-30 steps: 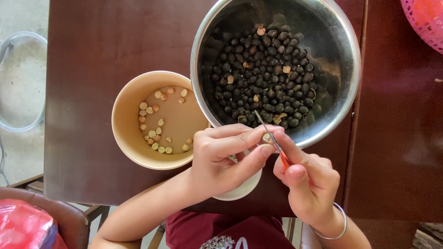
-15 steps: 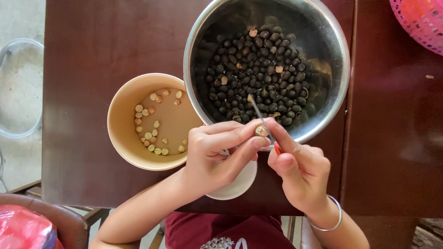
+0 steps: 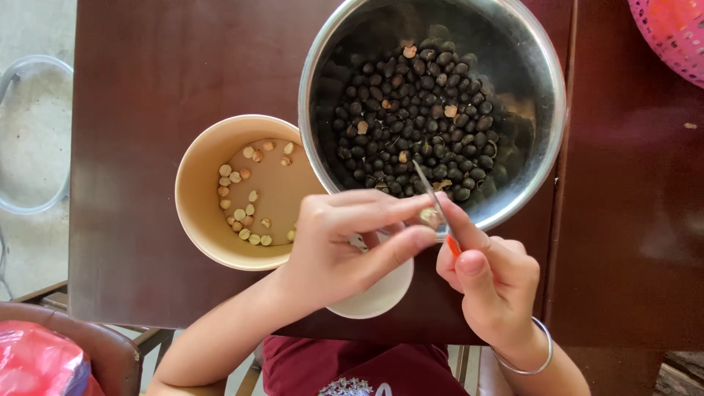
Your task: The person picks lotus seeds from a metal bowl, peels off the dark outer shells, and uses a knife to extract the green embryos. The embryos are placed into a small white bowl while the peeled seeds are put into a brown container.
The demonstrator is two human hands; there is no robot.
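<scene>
Left hand: we see the left hand (image 3: 345, 246) reaching in from below, thumb and forefinger pinched together on a small pale seed (image 3: 427, 215) just at the near rim of the steel bowl.
Right hand: the right hand (image 3: 493, 282) is closed round a small knife (image 3: 434, 199) with an orange handle; its thin blade points up over the bowl's near edge and its lower part lies against the seed.
Hands together: we find the two hands touching at the fingertips, both clamped on their own things, meeting at the seed.
Seed: held off the table between the left fingers, above the gap between the steel bowl and the white cup; we cannot tell whether it is cut.
Steel bowl: the steel bowl (image 3: 546, 139) stands at the upper middle of the table, holding many dark round seeds (image 3: 418, 117) with a few pale ones among them.
Tan cup: the tan cup (image 3: 196, 192) stands just left of the bowl, touching or nearly touching it, with a scatter of pale peeled kernels (image 3: 242, 213) on its bottom.
White cup: a white cup (image 3: 378, 297) sits under the left hand, mostly hidden.
Table: a dark brown table (image 3: 161, 73) bears all of these.
Wrist: a thin metal bangle (image 3: 524, 359) circles the right wrist.
Edges: a pink basket (image 3: 671, 33) shows at the upper right corner, a red bag (image 3: 37, 363) at the lower left.
</scene>
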